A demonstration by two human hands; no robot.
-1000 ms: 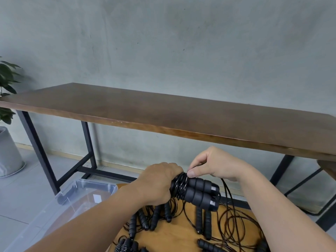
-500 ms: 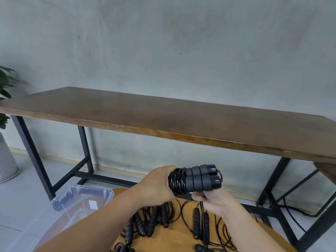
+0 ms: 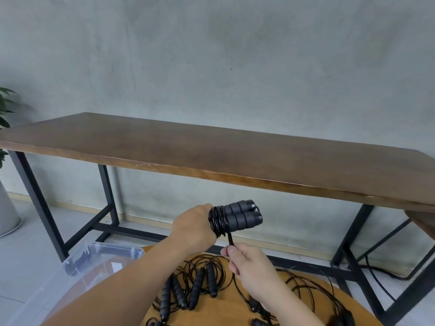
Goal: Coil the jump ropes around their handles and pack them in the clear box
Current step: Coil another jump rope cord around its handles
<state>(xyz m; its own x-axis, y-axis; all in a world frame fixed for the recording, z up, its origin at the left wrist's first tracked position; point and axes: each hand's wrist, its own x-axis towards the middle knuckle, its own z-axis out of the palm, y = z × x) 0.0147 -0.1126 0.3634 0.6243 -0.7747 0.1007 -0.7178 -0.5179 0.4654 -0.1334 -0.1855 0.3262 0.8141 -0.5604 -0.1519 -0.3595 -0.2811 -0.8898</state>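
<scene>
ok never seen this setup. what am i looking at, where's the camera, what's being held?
No machine here: a person works bare-handed, filmed by a wide-angle camera on their head, looking forward and down. The left hand grips a pair of black jump rope handles with cord coiled around them. The right hand pinches the loose cord below the handles. More ropes lie tangled on the round wooden table. The clear box stands on the floor to the left.
</scene>
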